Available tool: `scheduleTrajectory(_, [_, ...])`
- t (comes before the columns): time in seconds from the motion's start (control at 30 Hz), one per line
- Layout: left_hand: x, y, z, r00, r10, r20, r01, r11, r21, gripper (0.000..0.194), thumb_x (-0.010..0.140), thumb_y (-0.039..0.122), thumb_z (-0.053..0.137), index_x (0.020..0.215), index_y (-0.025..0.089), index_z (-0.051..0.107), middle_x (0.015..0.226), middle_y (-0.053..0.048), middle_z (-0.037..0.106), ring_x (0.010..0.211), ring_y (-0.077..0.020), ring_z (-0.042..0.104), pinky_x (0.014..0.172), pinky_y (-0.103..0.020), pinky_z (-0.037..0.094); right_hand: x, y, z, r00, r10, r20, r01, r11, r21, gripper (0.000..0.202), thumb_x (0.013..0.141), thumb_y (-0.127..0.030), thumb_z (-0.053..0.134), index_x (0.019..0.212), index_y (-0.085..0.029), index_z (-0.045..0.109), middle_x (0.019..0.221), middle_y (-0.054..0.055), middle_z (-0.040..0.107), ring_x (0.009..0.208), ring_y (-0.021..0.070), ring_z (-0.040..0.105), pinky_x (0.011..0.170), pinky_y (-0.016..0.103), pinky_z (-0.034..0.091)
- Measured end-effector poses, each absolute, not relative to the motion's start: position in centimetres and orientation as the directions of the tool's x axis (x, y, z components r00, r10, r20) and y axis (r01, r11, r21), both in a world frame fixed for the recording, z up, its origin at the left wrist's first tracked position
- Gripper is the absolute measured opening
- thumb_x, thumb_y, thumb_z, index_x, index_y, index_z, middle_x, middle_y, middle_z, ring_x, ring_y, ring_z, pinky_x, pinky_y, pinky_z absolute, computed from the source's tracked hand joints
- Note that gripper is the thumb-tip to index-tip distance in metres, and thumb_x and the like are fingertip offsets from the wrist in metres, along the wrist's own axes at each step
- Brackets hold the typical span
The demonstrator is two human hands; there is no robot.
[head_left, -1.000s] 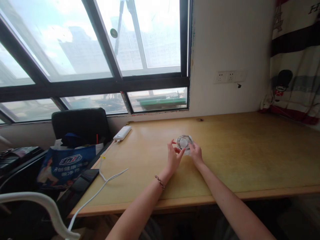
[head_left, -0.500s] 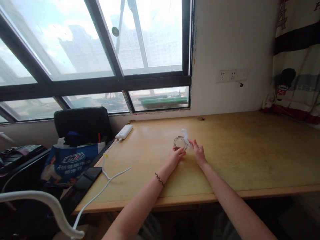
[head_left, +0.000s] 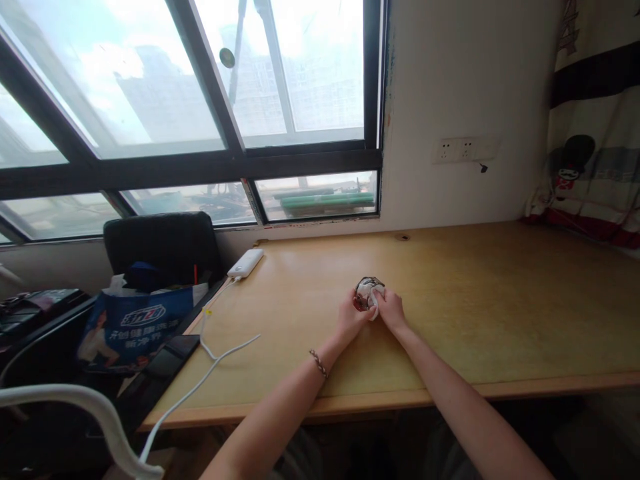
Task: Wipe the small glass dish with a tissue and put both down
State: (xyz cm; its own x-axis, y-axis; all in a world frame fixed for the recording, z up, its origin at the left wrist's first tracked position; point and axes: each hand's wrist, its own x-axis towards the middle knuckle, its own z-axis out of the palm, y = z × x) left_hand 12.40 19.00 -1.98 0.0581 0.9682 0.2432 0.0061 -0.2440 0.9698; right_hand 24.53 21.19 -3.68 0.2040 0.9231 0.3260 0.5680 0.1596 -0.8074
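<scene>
Over the middle of the table I hold a thin ring [head_left: 361, 281], dark and shiny in places, that looks like a bracelet. My left hand [head_left: 351, 317] is closed on its left and near side. A crumpled white tissue or cloth [head_left: 373, 304] lies against the ring and across its opening. My right hand [head_left: 393, 312] pinches this white piece at the ring's right side, with the thumbs of both hands close together. Something reddish shows inside the ring at the left, too small to make out. A braided bracelet [head_left: 319, 363] is on my left wrist.
The wooden table [head_left: 490, 313] spreads out to the right. At its left edge are a white power bank [head_left: 246, 264] and a white cable [head_left: 220, 360]. Beyond stand a black chair [head_left: 160, 243] and a blue bag [head_left: 137, 333]. A white curved tube [head_left: 95, 407] is at the lower left.
The white piece stood up from the ring's right side; now it is bunched over the ring's opening. My right hand has moved down and left, closer to my left hand, and the ring has tilted.
</scene>
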Motion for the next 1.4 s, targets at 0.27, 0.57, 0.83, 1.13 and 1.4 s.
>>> scheduleTrajectory(0.27, [11.6, 18.6, -0.7, 0.134, 0.966, 0.221, 0.030, -0.227, 0.973, 0.037, 0.064, 0.037, 0.064, 0.089, 0.014, 0.050, 0.062, 0.001, 0.058, 0.041, -0.0096, 0.053, 0.040, -0.020, 0.042, 24.9, 19.8, -1.8, 0.145, 0.857, 0.495, 0.694, 0.269, -0.668, 0.047, 0.089, -0.041, 0.026, 0.069, -0.014, 0.060, 0.059, 0.007, 0.061, 0.051, 0.0150, 0.053, 0.052, 0.024, 0.031])
scheduleTrajectory(0.57, [10.9, 19.1, -1.3, 0.193, 0.955, 0.223, 0.180, -0.258, 0.949, 0.020, 0.062, 0.029, 0.063, 0.071, 0.013, 0.053, 0.049, 0.004, 0.053, 0.033, -0.0059, 0.044, 0.033, -0.016, 0.029, 25.1, 19.8, -2.0, 0.046, 0.871, 0.490, 0.726, 0.307, -0.615, 0.030, 0.083, -0.037, 0.041, 0.069, -0.016, 0.058, 0.059, 0.004, 0.059, 0.052, 0.0132, 0.048, 0.052, 0.023, 0.029])
scheduleTrajectory(0.83, [9.6, 20.5, -1.7, 0.170, 0.985, -0.022, -0.008, 0.024, 1.000, 0.033, 0.069, 0.045, 0.055, 0.063, 0.013, 0.049, 0.037, 0.004, 0.044, 0.025, -0.0049, 0.033, 0.028, -0.018, 0.021, 24.9, 20.1, -1.8, -0.021, 0.944, 0.329, 0.515, 0.292, -0.805, 0.038, 0.079, -0.045, 0.043, 0.068, -0.013, 0.061, 0.056, 0.002, 0.058, 0.051, 0.0130, 0.048, 0.047, 0.021, 0.030])
scheduleTrajectory(1.13, [10.6, 20.4, -2.3, 0.206, 0.956, 0.209, -0.046, -0.204, 0.978, 0.034, 0.065, 0.041, 0.064, 0.084, 0.014, 0.054, 0.061, 0.002, 0.056, 0.049, -0.0079, 0.051, 0.044, -0.017, 0.039, 25.0, 21.0, -2.9, 0.138, 0.958, 0.250, 0.576, 0.127, -0.808, 0.035, 0.077, -0.040, 0.042, 0.068, -0.013, 0.063, 0.062, 0.007, 0.063, 0.059, 0.0177, 0.055, 0.052, 0.023, 0.034])
scheduleTrajectory(1.4, [11.6, 20.5, -3.1, 0.339, 0.891, 0.302, -0.086, -0.291, 0.953, 0.056, 0.058, 0.035, 0.072, 0.106, 0.011, 0.053, 0.103, -0.010, 0.060, 0.096, -0.0231, 0.054, 0.084, -0.033, 0.043, 24.6, 21.3, -3.9, 0.158, 0.987, 0.030, 0.315, -0.021, -0.949, 0.043, 0.072, -0.050, 0.045, 0.055, -0.013, 0.059, 0.048, 0.004, 0.055, 0.048, 0.0154, 0.050, 0.046, 0.023, 0.032])
